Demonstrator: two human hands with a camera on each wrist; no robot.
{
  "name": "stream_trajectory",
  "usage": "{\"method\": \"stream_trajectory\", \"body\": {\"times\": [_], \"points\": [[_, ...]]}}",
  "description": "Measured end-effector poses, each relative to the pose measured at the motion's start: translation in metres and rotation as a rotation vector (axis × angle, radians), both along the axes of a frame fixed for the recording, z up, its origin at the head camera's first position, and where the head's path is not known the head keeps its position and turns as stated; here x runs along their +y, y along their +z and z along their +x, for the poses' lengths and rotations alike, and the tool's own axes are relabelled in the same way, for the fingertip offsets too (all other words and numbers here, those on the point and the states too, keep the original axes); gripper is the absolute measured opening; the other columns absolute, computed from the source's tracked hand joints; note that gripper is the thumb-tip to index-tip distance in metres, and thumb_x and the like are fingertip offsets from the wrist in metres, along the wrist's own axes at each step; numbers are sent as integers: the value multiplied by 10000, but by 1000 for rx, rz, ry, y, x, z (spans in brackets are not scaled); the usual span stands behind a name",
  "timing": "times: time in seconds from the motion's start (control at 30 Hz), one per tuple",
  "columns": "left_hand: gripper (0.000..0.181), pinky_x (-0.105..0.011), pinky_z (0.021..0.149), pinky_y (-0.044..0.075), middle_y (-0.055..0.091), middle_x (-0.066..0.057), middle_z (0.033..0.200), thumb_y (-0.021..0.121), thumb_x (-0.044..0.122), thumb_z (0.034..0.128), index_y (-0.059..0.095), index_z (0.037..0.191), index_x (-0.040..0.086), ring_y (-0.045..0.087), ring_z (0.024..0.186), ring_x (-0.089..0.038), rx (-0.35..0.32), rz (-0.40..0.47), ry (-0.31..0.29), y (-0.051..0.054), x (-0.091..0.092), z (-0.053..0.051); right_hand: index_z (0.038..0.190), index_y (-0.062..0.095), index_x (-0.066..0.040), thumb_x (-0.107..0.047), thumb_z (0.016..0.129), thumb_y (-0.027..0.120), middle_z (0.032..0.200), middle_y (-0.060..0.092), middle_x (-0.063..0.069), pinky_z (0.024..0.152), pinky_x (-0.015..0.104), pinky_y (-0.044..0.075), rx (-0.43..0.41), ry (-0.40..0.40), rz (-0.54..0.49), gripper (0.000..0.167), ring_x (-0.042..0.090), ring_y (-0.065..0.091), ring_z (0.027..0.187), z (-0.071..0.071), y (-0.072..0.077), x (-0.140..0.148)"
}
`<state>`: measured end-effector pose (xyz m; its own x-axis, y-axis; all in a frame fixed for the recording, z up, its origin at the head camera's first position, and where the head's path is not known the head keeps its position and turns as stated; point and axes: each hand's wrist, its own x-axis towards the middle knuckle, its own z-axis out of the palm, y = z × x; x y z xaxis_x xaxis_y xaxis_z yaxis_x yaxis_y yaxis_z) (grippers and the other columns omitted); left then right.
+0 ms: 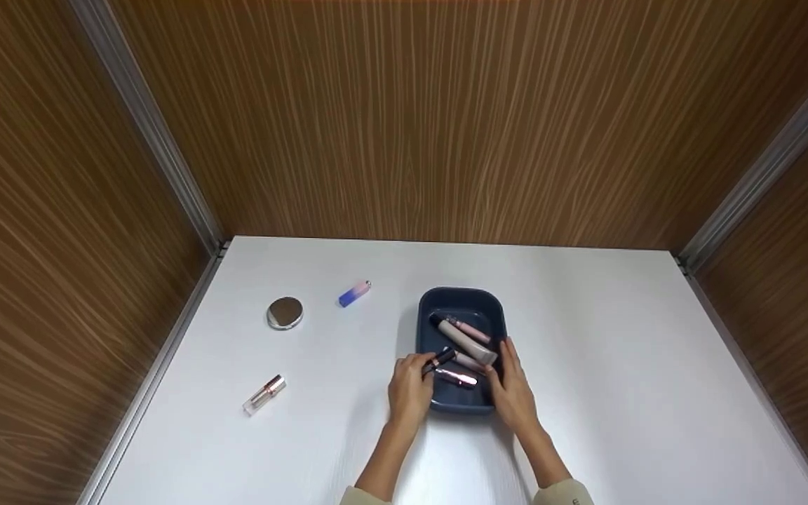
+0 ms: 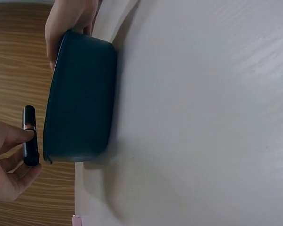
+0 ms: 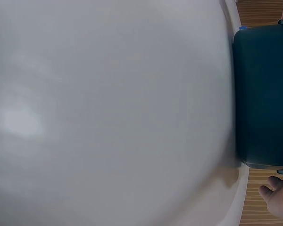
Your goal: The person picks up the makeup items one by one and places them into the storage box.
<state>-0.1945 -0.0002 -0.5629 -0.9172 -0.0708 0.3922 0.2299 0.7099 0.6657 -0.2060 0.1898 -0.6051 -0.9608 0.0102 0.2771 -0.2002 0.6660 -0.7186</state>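
Observation:
My left hand (image 1: pixel 408 394) pinches a black lipstick tube (image 2: pixel 30 141) with a thin coppery band. It holds the tube over the left side of a dark blue rectangular bin (image 1: pixel 460 298). On the opposite side, my right hand (image 1: pixel 516 398) holds the bin's wall, thumb at the rim and fingers along the outside. Inside the bin lie a pale squeeze tube (image 1: pixel 463 340) with a black cap, a pink tube (image 1: pixel 473 332), a shiny metallic pink tube (image 1: pixel 457 378) and another pale pink tube (image 1: pixel 470 362), partly covered.
Left of the bin on the white table (image 1: pixel 621 351) lie a round compact (image 1: pixel 285 313), a blue-to-pink tube (image 1: pixel 354 293) and a clear lip gloss tube (image 1: pixel 264 395) with a rose-gold cap. Wood-grain panels (image 1: pixel 404 126) rise behind and at both sides.

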Motion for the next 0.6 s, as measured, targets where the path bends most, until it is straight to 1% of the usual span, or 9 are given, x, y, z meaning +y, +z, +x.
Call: {"method": "stream_trajectory", "body": {"times": [0.27,0.5,0.6], "points": [[285,-332,732,484,644,-38,944,726,-33,719,699,986,64,571,878,-217,-11,20,-7,0,5,1,1396,288,64,-194,954,476,1472,211,188,1014,500,232,29,10,4,545,372,225,1312,0,1,1],[284,-326,715,484,643,-34,940,729,-29,712,701,977,69,571,866,-215,-10,6,-10,-2,6,2,1395,293,61,-206,955,479,1472,216,183,1008,501,242,28,4,2,547,372,235,1308,0,-1,1],[282,-324,715,484,643,-34,939,729,-28,711,700,972,71,571,864,-216,-3,-3,-11,-2,7,1,1401,290,50,-218,957,476,1475,213,176,1009,500,243,24,4,-2,552,366,232,1311,0,-1,1]]}}
